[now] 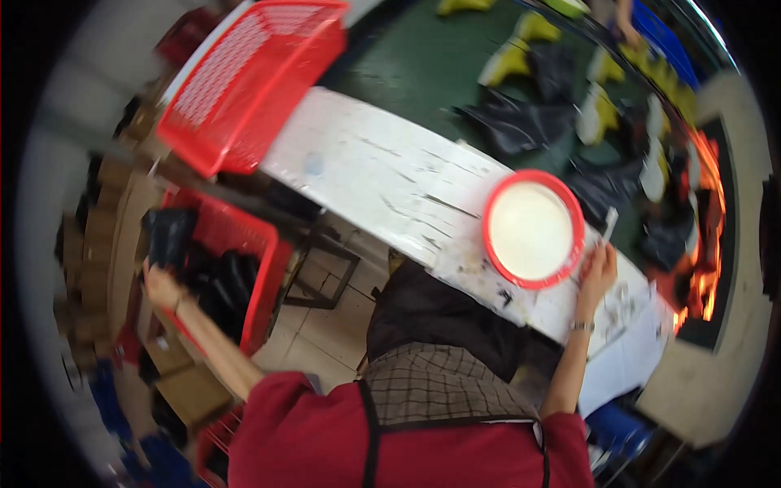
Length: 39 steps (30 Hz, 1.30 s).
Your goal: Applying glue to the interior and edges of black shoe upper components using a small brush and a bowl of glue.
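My left hand (163,286) reaches out to the left, closed on the lower end of a black boot upper (169,234). It is held over a red crate (275,272) that holds more black pieces (230,281). On the right, my right hand (599,272) is closed round a thin white stick (610,221), its tip pointing up. Whether the stick ends in a brush cannot be made out. Just left of that hand, a red-rimmed bowl (533,229) of creamy white liquid stands on a narrow white board (374,175).
Beyond the board runs a green belt (407,65) bearing black uppers (517,122) and yellow-and-white shoe lasts (598,114). A red basket (236,98) rests at the board's left end. Orange glowing heat (706,285) shows at far right. Another person's hand (630,32) is at the top. Cardboard boxes (191,394) stand lower left.
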Each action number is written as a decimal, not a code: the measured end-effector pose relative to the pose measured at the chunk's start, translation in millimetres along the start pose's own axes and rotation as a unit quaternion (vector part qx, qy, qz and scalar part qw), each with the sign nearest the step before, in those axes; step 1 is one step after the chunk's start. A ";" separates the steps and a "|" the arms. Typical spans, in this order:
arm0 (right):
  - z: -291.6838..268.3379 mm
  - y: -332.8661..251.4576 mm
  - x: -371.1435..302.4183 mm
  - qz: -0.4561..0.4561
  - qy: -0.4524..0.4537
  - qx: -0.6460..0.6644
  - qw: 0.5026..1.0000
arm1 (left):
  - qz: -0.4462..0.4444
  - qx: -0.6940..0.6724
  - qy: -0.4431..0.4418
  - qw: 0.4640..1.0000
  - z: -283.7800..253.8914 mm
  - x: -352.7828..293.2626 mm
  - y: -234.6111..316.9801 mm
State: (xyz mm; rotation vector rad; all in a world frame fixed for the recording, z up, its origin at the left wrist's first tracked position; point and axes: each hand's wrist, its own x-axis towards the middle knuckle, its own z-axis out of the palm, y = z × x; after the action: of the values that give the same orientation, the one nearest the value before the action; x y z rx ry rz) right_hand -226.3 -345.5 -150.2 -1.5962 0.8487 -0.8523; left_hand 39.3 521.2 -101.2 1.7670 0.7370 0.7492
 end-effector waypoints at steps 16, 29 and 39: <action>-6.4 -117.5 -49.6 -0.168 -0.114 -0.363 0.909 | 0.040 -0.167 -0.478 0.861 226.6 -268.5 145.0; -2.6 -131.8 -83.5 -0.089 -0.157 -0.259 0.949 | 0.434 0.168 -0.434 0.771 331.8 -324.3 162.5; -15.2 -110.8 -80.3 -0.115 -0.096 -0.247 0.957 | 0.194 0.059 -0.663 0.721 301.9 -347.4 255.4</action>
State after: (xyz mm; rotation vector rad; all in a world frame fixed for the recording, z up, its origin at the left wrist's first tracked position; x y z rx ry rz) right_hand -268.4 -265.3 -46.6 -2.2118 0.7829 -0.6566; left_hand 92.4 9.6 10.6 2.0251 -0.6017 -0.4434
